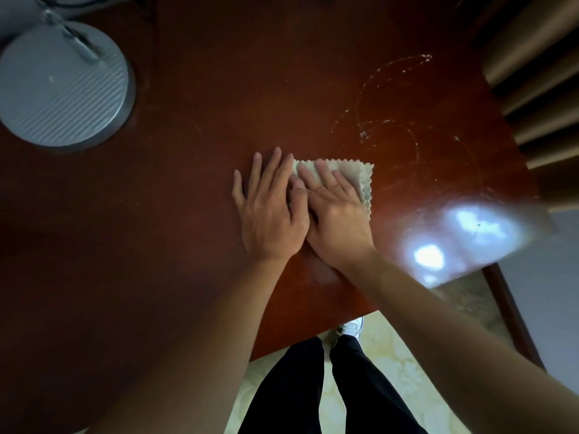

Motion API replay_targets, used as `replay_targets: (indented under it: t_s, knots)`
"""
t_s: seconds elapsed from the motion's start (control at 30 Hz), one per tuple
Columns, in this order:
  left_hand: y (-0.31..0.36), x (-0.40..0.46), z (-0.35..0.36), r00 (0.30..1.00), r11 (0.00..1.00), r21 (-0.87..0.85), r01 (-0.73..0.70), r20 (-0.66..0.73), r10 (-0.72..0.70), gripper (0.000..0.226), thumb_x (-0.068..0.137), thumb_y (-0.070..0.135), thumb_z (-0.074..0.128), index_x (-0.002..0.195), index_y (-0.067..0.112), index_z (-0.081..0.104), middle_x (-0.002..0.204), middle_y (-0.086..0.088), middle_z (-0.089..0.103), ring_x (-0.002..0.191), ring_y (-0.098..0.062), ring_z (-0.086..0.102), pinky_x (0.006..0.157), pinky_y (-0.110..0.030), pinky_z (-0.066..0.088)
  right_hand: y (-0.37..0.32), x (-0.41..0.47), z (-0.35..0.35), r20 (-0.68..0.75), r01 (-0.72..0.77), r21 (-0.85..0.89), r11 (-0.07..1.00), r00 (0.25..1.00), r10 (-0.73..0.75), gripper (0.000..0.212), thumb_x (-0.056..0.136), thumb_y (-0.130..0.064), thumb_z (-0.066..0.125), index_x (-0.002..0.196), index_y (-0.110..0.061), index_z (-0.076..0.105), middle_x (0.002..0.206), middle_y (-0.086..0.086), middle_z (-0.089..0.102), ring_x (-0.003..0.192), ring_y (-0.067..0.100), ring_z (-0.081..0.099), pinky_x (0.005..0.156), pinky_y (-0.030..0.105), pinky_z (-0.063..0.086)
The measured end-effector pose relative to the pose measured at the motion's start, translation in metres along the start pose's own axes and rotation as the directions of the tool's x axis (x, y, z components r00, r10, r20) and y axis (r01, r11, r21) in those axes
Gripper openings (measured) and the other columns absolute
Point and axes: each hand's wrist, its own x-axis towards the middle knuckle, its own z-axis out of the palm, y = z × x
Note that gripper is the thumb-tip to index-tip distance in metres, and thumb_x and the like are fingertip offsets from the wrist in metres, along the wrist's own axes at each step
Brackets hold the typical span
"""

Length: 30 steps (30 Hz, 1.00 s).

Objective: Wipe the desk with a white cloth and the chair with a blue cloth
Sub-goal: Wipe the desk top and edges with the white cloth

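A white cloth [357, 178] with zigzag edges lies flat on the dark red-brown desk [188, 214], right of the middle. My right hand [336, 217] presses palm-down on it and covers most of it. My left hand [269, 211] lies flat beside it, fingers spread on the wood, with its thumb side over the cloth's left edge. The two hands touch each other. No blue cloth or chair is in view.
A round grey lamp base [62, 86] with its stem stands at the desk's far left. Whitish curved smears [391, 120] mark the wood beyond the cloth. Brown curtain folds [539, 73] hang at the right. Glare [454, 242] lies on the desk's right corner.
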Motion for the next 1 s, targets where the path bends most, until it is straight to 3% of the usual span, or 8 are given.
replay_targets:
  t_s: [0.1,0.33,0.47,0.57,0.77,0.93,1.0]
  knots:
    - [-0.001,0.0,0.0,1.0,1.0,-0.01,-0.004,-0.001,0.004,0.048,0.097,0.037,0.036,0.135,0.021,0.059,0.146,0.001,0.052,0.145,-0.022,0.033,0.121,-0.05,0.013,0.017,0.001,-0.007,-0.02,0.016,-0.03,0.999,1.0,-0.016,0.04,0.098,-0.026,0.044,0.136,-0.018,0.056,0.143,0.002,0.051,0.141,0.024,0.036,0.116,0.042,0.028]
    - [0.0,0.0,-0.001,1.0,1.0,0.015,-0.006,0.012,0.006,0.048,0.093,0.038,0.041,0.134,0.02,0.061,0.145,0.002,0.053,0.145,-0.023,0.032,0.121,-0.051,0.012,0.048,0.037,-0.02,-0.167,-0.31,-0.064,0.949,0.94,0.296,0.04,0.1,-0.03,0.043,0.138,-0.02,0.054,0.146,0.004,0.049,0.142,0.027,0.033,0.116,0.041,0.024]
    - [0.001,0.0,-0.003,1.0,1.0,0.012,-0.004,0.018,0.004,0.051,0.094,0.04,0.036,0.134,0.02,0.06,0.146,0.001,0.052,0.145,-0.023,0.032,0.121,-0.051,0.013,0.017,0.005,-0.006,-0.093,-0.092,-0.058,0.994,0.992,0.086,0.041,0.101,-0.028,0.043,0.138,-0.017,0.053,0.145,0.005,0.049,0.143,0.026,0.032,0.117,0.044,0.027]
    - [0.001,0.0,-0.002,1.0,1.0,0.029,-0.005,0.028,0.004,0.048,0.095,0.039,0.039,0.134,0.021,0.061,0.146,0.002,0.051,0.146,-0.022,0.031,0.121,-0.05,0.012,0.038,-0.003,-0.017,-0.037,0.026,-0.073,0.997,0.999,-0.029,0.04,0.1,-0.028,0.044,0.138,-0.018,0.053,0.145,0.004,0.049,0.142,0.025,0.034,0.117,0.042,0.027]
    - [0.002,0.0,-0.002,1.0,0.999,0.051,0.002,0.031,-0.003,0.045,0.094,0.036,0.045,0.133,0.021,0.061,0.147,0.003,0.051,0.146,-0.022,0.031,0.121,-0.05,0.012,0.07,0.058,-0.031,-0.129,-0.265,-0.087,0.96,0.959,0.253,0.043,0.1,-0.029,0.04,0.141,-0.02,0.05,0.148,0.005,0.046,0.143,0.028,0.031,0.118,0.041,0.02]
    - [0.001,0.001,-0.001,1.0,0.999,0.039,0.001,0.013,-0.002,0.045,0.095,0.036,0.043,0.132,0.02,0.062,0.145,0.002,0.052,0.145,-0.022,0.033,0.121,-0.05,0.014,0.038,0.019,-0.009,-0.095,-0.06,-0.089,0.994,0.994,0.052,0.041,0.102,-0.029,0.04,0.139,-0.015,0.052,0.145,0.007,0.049,0.142,0.028,0.034,0.117,0.044,0.027]
    - [0.001,-0.001,0.0,1.0,0.999,0.044,-0.007,0.023,0.006,0.044,0.094,0.035,0.044,0.132,0.02,0.061,0.146,0.003,0.051,0.145,-0.022,0.032,0.121,-0.05,0.014,0.064,0.013,-0.024,-0.123,-0.164,-0.059,0.985,0.98,0.156,0.044,0.101,-0.032,0.038,0.137,-0.015,0.054,0.144,0.009,0.05,0.14,0.029,0.038,0.116,0.042,0.028]
